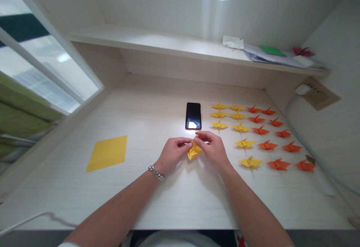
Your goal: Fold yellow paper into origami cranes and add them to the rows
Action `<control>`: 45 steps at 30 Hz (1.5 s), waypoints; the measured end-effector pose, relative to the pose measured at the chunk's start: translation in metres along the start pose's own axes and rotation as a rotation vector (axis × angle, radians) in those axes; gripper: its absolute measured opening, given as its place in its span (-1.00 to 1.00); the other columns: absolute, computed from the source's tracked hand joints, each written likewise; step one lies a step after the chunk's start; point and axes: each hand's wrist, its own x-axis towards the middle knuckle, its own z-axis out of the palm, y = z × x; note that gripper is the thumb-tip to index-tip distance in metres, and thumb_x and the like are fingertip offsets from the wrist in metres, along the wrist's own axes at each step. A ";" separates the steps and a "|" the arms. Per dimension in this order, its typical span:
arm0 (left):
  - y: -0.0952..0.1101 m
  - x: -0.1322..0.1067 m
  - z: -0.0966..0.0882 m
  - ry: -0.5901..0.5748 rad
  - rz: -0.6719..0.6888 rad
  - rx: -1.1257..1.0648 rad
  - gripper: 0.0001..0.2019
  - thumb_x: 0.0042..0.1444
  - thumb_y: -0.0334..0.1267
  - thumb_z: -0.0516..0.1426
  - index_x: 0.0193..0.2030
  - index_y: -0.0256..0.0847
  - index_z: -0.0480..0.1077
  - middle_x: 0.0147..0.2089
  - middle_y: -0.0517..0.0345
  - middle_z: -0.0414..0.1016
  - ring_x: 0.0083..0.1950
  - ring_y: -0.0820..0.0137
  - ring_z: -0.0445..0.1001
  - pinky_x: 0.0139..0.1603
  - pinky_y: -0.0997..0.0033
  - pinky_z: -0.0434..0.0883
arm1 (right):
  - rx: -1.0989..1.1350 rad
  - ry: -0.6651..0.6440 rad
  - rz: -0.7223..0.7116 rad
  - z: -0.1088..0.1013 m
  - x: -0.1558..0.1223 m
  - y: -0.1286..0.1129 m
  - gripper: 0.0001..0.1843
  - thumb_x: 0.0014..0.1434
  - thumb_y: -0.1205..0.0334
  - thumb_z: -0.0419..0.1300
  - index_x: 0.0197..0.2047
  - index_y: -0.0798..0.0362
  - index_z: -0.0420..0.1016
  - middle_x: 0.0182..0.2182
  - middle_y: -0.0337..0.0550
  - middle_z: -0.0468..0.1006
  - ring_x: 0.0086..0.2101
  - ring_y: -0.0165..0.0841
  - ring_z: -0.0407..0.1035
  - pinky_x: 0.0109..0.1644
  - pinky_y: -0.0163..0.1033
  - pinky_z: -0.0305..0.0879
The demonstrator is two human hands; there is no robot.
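Observation:
Both of my hands meet over the middle of the pale wooden desk (157, 198), pinching a partly folded yellow origami piece (194, 151). My left hand (174, 151), with a metal bracelet at the wrist, grips its left side with closed fingers. My right hand (212, 146) pinches its top and right side. The paper is held just above the desk surface. A black phone (193, 115) lies flat just beyond my hands.
Rows of finished yellow cranes (241, 128) and orange cranes (267, 145) cover the desk's right part. A flat yellow sheet (108, 152) lies at left. A shelf (168, 44) holds papers (270, 54). A wall socket (315, 94) with a cable is at right.

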 end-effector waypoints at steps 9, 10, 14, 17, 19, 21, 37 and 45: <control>0.001 0.001 -0.001 0.093 0.021 -0.146 -0.64 -0.09 -0.19 0.30 -0.13 -0.29 0.53 -0.08 -0.10 0.56 -0.13 0.24 0.53 -0.08 0.28 0.45 | 0.175 -0.062 0.126 0.006 0.000 0.009 -0.68 -0.03 0.06 0.30 -0.26 0.11 0.60 -0.38 -0.06 0.63 -0.37 -0.25 0.50 -0.32 -0.23 0.41; 0.002 0.000 0.000 0.090 0.006 -0.182 -0.62 -0.11 -0.21 0.32 -0.11 -0.29 0.51 -0.09 -0.09 0.56 -0.13 0.26 0.52 -0.10 0.28 0.46 | 0.188 -0.044 0.118 0.006 0.000 0.008 -0.70 -0.03 0.08 0.30 -0.27 0.11 0.61 -0.37 -0.06 0.63 -0.36 -0.26 0.50 -0.29 -0.23 0.41; 0.006 -0.001 0.003 0.047 -0.092 -0.284 -0.53 -0.11 -0.24 0.32 -0.01 -0.29 0.43 -0.33 0.07 0.55 -0.31 0.37 0.52 -0.24 0.33 0.49 | 0.193 0.008 0.105 0.006 0.000 0.005 -0.76 -0.03 0.15 0.29 -0.31 0.10 0.61 -0.39 -0.08 0.63 -0.37 -0.28 0.50 -0.28 -0.23 0.41; 0.007 -0.002 0.004 0.051 -0.107 -0.254 -0.53 -0.11 -0.24 0.32 -0.01 -0.31 0.41 -0.45 0.16 0.49 -0.42 0.44 0.48 -0.32 0.39 0.49 | 0.215 -0.006 0.130 0.007 0.000 0.006 -0.76 -0.05 0.16 0.30 -0.31 0.12 0.60 -0.39 -0.06 0.63 -0.37 -0.27 0.51 -0.29 -0.23 0.43; 0.008 -0.002 0.003 0.062 -0.091 -0.216 -0.53 -0.13 -0.24 0.33 -0.03 -0.31 0.42 -0.46 0.16 0.49 -0.42 0.43 0.48 -0.35 0.41 0.49 | 0.240 -0.013 0.152 0.008 0.001 0.008 -0.72 -0.10 0.16 0.33 -0.30 0.13 0.59 -0.40 -0.06 0.63 -0.39 -0.27 0.51 -0.32 -0.22 0.44; 0.008 -0.002 0.003 0.054 -0.083 -0.202 -0.57 -0.13 -0.22 0.33 -0.07 -0.30 0.44 -0.43 0.13 0.52 -0.39 0.40 0.50 -0.35 0.41 0.49 | 0.251 -0.016 0.164 0.009 0.001 0.010 -0.69 -0.13 0.14 0.35 -0.30 0.13 0.59 -0.41 -0.06 0.63 -0.40 -0.26 0.51 -0.35 -0.23 0.43; 0.007 -0.001 0.000 0.082 -0.039 -0.258 -0.87 -0.08 -0.33 0.27 -0.34 -0.26 0.53 -0.35 0.10 0.55 -0.31 0.38 0.50 -0.29 0.42 0.47 | 0.460 -0.122 0.358 -0.001 0.000 0.003 -0.73 -0.20 0.27 0.38 -0.33 0.10 0.63 -0.41 -0.09 0.62 -0.46 -0.36 0.48 -0.41 -0.31 0.39; 0.010 -0.003 0.001 0.109 0.009 -0.120 -0.90 -0.08 -0.36 0.25 -0.36 -0.29 0.55 -0.33 0.06 0.57 -0.30 0.37 0.51 -0.27 0.45 0.46 | 0.563 -0.184 0.339 -0.004 0.001 0.001 -0.78 -0.12 0.20 0.37 -0.36 0.14 0.60 -0.38 -0.05 0.61 -0.34 -0.27 0.49 -0.23 -0.18 0.43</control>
